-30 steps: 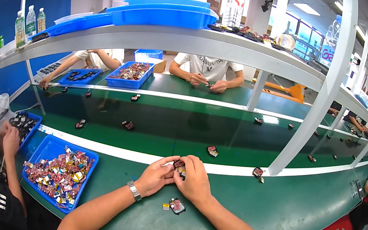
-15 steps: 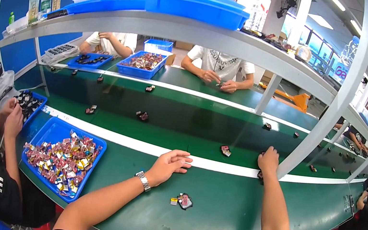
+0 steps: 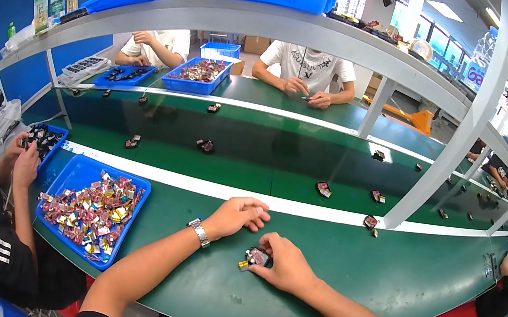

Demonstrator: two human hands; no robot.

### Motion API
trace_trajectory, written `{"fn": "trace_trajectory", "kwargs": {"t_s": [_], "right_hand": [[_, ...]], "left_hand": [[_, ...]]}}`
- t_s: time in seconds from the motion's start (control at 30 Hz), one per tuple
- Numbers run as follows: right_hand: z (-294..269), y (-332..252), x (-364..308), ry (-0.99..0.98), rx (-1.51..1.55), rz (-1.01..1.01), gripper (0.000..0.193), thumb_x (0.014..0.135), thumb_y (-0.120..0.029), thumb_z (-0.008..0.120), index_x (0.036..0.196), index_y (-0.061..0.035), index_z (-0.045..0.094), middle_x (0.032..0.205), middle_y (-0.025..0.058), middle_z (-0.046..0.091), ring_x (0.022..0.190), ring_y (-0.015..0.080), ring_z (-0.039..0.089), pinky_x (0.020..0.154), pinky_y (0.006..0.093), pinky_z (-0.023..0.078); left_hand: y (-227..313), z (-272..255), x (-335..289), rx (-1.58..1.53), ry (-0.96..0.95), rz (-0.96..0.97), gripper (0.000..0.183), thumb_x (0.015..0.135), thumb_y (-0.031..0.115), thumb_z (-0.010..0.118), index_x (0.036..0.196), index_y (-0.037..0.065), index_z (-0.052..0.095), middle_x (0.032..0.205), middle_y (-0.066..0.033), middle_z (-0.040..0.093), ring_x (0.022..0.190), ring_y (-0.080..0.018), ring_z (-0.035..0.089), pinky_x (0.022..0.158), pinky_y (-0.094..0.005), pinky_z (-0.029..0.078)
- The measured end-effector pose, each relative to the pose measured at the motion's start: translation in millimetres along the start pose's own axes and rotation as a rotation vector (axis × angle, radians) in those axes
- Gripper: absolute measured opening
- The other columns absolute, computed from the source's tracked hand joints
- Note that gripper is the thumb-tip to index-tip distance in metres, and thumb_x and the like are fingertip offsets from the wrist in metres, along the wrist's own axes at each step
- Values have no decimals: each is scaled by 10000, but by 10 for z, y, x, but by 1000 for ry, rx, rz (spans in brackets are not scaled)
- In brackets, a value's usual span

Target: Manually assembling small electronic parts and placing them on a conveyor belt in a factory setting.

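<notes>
On the green worktop [image 3: 199,284] lies a small electronic assembly [image 3: 253,257] with a black casing, a reddish circuit board and a yellow-and-white piece at its left end. My right hand [image 3: 287,266] has its thumb and fingers closed on the assembly's right side. Just beyond it, my left hand [image 3: 237,216], with a metal watch [image 3: 198,232] on the wrist, holds nothing; its fingers are loosely bent and apart. Another assembly [image 3: 371,222] sits on the white rail [image 3: 299,207] at the right, beside the post.
A blue tray [image 3: 143,197] heaped with small circuit boards stands left of my arm. Beyond the rail, several assemblies [image 3: 323,189] are spread along a dark green conveyor [image 3: 252,171]. A white post [image 3: 452,138] rises at the right, under a shelf. Co-workers sit left, right and opposite.
My right hand has come back from the rail toward me and taken hold of the assembly on the worktop. One assembly now shows on the rail and another on the conveyor near it.
</notes>
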State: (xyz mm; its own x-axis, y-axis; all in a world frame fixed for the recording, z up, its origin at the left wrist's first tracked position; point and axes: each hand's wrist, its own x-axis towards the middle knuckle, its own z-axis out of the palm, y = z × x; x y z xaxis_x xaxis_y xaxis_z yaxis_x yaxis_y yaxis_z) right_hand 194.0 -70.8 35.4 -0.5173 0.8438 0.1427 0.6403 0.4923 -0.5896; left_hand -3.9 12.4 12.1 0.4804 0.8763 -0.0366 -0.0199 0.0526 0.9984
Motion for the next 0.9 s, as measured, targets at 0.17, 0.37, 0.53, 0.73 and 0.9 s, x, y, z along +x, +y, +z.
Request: {"fn": "trace_trajectory", "kwargs": {"t_s": [0.17,0.37,0.53,0.73,0.9], "right_hand": [[-288,121,268,125,7,-446,448,757,-84,758,1138,-67,524,1169,111,553,1084,322,590,889,419,503],[-277,275,276,214,-71,-456,437,719,-70,794,1086,-65,558,1191,113,546,1054,320,595,897,384,518],[-341,307,265,251,-79,-501,383,716,-67,785,1058,-71,614,1219,121,557,1098,337,572,921,418,493],[-285,402,288,317,-151,-484,235,747,-76,738,962,-58,644,1226,116,558,1094,322,557,926,421,473],[-261,358,306,295,-90,-447,193,753,-75,736,930,-65,659,1236,104,550,1124,328,537,932,406,470]], "left_hand": [[-56,-125,-43,10,-234,-87,391,1048,371,437,1116,30,616,968,-22,622,823,-100,570,788,-278,495],[-4,-100,-65,-153,-315,-117,367,1034,253,492,1302,7,540,1089,-62,636,889,-129,614,809,-292,531],[30,-10,-67,-281,-219,-119,407,1009,120,506,1396,10,447,1198,-111,617,1120,-190,620,971,-374,538],[-48,81,-61,-330,-151,-95,298,1000,107,522,1287,31,510,1219,-117,603,1093,-188,625,973,-391,539],[-44,137,-73,-315,-123,-103,238,998,89,516,1231,44,505,1208,-123,605,1085,-193,626,981,-395,534]]}}
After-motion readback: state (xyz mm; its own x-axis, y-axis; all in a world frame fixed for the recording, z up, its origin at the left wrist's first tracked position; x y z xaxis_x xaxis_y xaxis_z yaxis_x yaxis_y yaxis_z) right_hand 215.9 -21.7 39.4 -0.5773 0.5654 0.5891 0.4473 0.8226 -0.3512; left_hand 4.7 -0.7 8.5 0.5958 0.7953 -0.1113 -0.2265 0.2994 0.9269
